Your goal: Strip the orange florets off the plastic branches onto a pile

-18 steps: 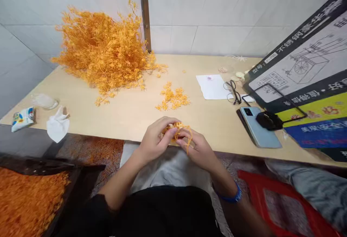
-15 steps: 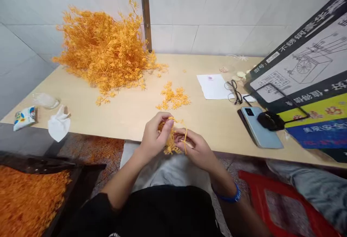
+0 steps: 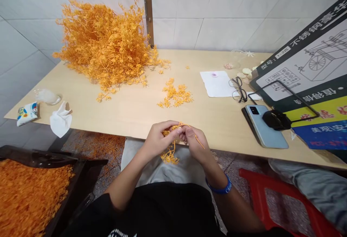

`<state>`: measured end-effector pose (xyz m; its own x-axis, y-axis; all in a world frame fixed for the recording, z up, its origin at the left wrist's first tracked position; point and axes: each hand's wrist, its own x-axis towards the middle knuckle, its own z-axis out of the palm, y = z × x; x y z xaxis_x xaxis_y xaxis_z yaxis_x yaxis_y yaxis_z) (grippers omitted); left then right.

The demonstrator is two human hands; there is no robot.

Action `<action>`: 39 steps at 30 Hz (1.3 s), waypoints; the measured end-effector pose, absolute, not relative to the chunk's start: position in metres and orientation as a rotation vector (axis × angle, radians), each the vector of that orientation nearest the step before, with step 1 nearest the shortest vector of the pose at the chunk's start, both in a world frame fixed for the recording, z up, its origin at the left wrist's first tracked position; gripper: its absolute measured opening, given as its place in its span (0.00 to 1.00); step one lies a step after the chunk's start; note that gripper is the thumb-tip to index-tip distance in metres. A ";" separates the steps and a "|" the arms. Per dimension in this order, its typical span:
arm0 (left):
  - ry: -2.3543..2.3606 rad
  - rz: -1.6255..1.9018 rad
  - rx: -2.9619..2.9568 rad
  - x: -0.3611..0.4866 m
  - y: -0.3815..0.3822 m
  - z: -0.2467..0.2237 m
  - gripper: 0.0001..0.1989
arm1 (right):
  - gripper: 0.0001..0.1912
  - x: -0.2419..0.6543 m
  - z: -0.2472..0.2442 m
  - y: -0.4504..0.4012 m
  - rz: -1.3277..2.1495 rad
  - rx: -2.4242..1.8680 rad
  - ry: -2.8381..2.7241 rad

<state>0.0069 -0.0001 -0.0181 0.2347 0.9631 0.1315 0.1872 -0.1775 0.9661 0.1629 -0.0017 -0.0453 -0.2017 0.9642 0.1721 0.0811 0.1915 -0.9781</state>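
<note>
Just over the table's front edge, my left hand [image 3: 159, 138] is closed around an orange artificial flower sprig [image 3: 170, 156], whose frilly heads hang below the fingers. My right hand [image 3: 197, 141] is closed too, its thumb and fingers pinching a thin orange stem [image 3: 200, 142] that sticks out to the right. The two hands nearly touch at the fingertips, and the stem runs across both. Beyond them on the table lies a small cluster of loose orange flower heads [image 3: 175, 94]. A large heap of orange sprigs [image 3: 108, 45] stands at the back left.
At right on the table [image 3: 130, 112] are a phone [image 3: 268, 132], a black stand [image 3: 276, 119], glasses [image 3: 238, 89], white paper [image 3: 216, 84] and a printed box [image 3: 306, 63]. A tissue [image 3: 61, 120] and packet [image 3: 27, 114] lie left. A bin of orange pieces [image 3: 29, 193] and red stool [image 3: 253, 190] flank me.
My right hand has turned inward, its fingers now close to the left thumb. The stem has swung from upright to slanting right, and the flower heads hang lower. The view has shifted slightly.
</note>
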 end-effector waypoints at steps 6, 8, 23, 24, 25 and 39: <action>1.280 1.213 1.331 0.004 0.000 -0.022 0.23 | 0.23 0.164 -0.051 -0.010 0.887 -1.037 -1.373; 1.342 1.298 1.243 0.003 0.000 -0.024 0.25 | 0.22 0.162 -0.049 -0.018 0.752 -0.971 -1.463; 1.411 1.340 1.126 -0.009 0.000 -0.027 0.26 | 0.19 0.142 -0.061 -0.035 0.689 -0.927 -1.496; 1.401 1.320 1.137 -0.007 -0.001 -0.026 0.26 | 0.18 0.139 -0.065 -0.031 0.775 -0.960 -1.438; 1.393 1.298 1.151 -0.004 -0.002 -0.025 0.25 | 0.15 0.137 -0.068 -0.028 0.862 -0.985 -1.397; 1.551 1.258 1.588 0.011 -0.017 -0.031 0.11 | 0.15 0.134 -0.048 -0.014 0.925 -1.122 -1.647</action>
<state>0.0109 -0.0175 -0.0315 -0.1219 0.9671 0.2234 0.4183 -0.1540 0.8952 0.1338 -0.0141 -0.0483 -0.1729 0.9482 0.2664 0.2662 0.3054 -0.9143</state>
